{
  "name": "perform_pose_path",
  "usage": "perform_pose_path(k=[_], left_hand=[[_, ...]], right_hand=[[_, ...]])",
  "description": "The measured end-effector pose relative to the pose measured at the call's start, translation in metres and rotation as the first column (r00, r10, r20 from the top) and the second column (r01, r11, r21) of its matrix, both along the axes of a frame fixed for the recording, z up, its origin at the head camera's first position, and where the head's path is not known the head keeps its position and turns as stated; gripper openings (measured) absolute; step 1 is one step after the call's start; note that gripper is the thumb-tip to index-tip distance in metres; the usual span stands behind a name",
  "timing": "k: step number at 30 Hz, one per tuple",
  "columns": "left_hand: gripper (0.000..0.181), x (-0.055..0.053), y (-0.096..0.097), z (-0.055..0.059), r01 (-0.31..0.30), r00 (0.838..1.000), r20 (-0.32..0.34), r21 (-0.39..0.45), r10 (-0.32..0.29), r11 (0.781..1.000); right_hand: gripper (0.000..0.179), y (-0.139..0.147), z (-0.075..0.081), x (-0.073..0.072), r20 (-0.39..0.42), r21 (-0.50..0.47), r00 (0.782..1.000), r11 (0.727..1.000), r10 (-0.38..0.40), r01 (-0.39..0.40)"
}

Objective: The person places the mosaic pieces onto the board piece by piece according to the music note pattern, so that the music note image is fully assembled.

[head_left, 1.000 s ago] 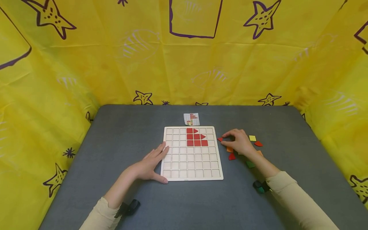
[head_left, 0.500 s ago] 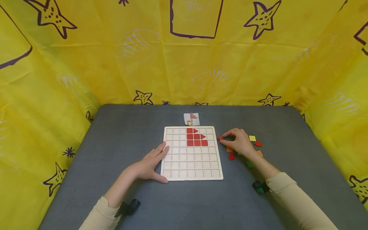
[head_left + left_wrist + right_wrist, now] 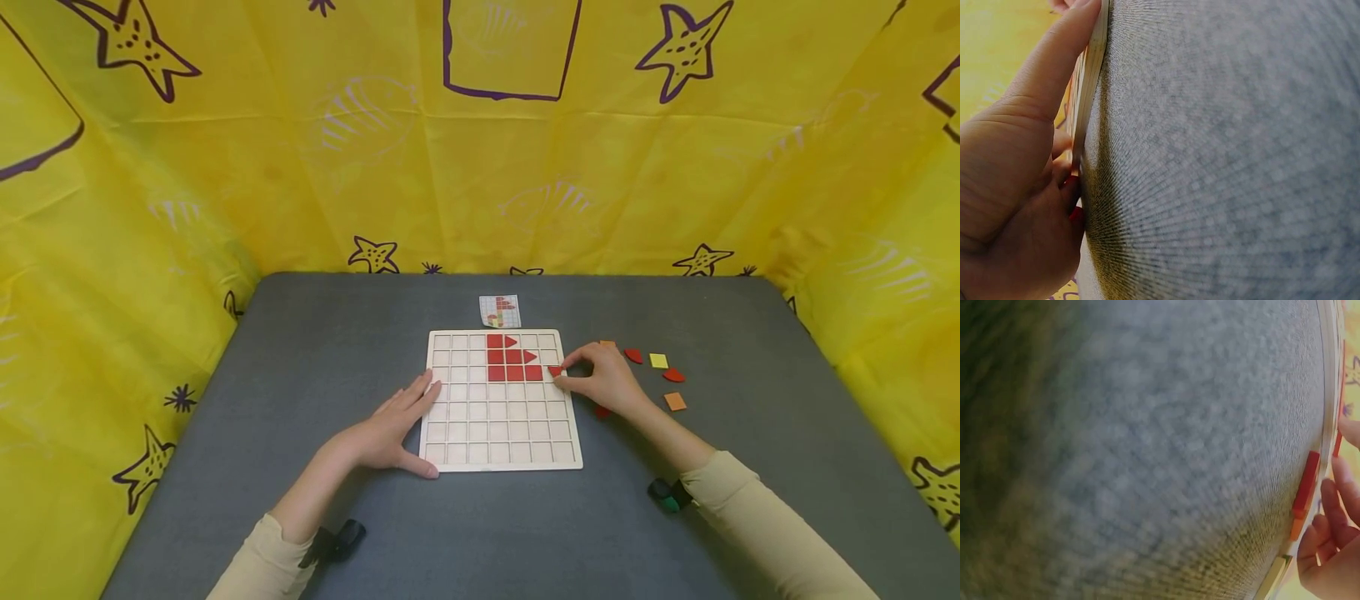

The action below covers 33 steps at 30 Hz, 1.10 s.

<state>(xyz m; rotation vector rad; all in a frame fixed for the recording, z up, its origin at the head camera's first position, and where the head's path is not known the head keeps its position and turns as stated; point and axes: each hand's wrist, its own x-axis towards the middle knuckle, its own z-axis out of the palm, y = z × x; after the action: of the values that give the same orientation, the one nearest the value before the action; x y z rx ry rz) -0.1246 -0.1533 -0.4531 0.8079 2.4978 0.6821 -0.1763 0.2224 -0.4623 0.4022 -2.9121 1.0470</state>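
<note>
A pale wooden grid board [image 3: 480, 425] lies on the grey table, with red square tiles [image 3: 496, 357] and red triangle tiles [image 3: 529, 357] set in its upper rows. My left hand [image 3: 390, 429] rests along the board's left edge, fingers straight and spread, with the thumb at the near left corner. Between thumb and fingertips my right hand [image 3: 606, 379] pinches a red triangle tile [image 3: 555, 371] over the board's right edge, at the third row. That same tile shows edge-on in the right wrist view, partly covered by the fingers.
Right of the board lie loose tiles: a yellow square [image 3: 658, 361], an orange square [image 3: 675, 402], a rounded red tile [image 3: 673, 375] and others, some partly behind my right hand. A small printed pattern card [image 3: 500, 311] sits beyond the board's far edge.
My right hand has carried the red triangle tile left and slightly nearer, from beside the board to its right edge, uncovering some loose tiles. The left hand stays in place.
</note>
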Motion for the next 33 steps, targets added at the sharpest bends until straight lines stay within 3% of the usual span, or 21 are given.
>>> perform_pose_path(k=[7, 17, 26, 33], left_hand=[[0.121, 0.000, 0.000, 0.000, 0.000, 1.000, 0.002, 0.003, 0.000, 1.000], [0.121, -0.001, -0.003, -0.002, 0.011, 1.000, -0.013, 0.001, -0.011, 1.000], [0.121, -0.001, -0.003, -0.002, 0.016, 1.000, -0.017, 0.007, -0.016, 1.000], [0.121, -0.001, -0.002, -0.004, 0.012, 1.000, -0.017, 0.012, -0.012, 1.000]], right_hand=[[0.024, -0.006, -0.002, 0.001, -0.017, 0.029, 1.000, 1.000, -0.003, 0.004], [0.022, -0.010, -0.002, 0.001, -0.018, 0.004, 1.000, 1.000, 0.009, -0.009], [0.024, -0.010, 0.000, 0.002, 0.043, -0.019, 0.999, 1.000, 0.026, -0.026], [0.026, -0.001, 0.004, 0.001, 0.021, -0.055, 1.000, 0.999, 0.005, -0.004]])
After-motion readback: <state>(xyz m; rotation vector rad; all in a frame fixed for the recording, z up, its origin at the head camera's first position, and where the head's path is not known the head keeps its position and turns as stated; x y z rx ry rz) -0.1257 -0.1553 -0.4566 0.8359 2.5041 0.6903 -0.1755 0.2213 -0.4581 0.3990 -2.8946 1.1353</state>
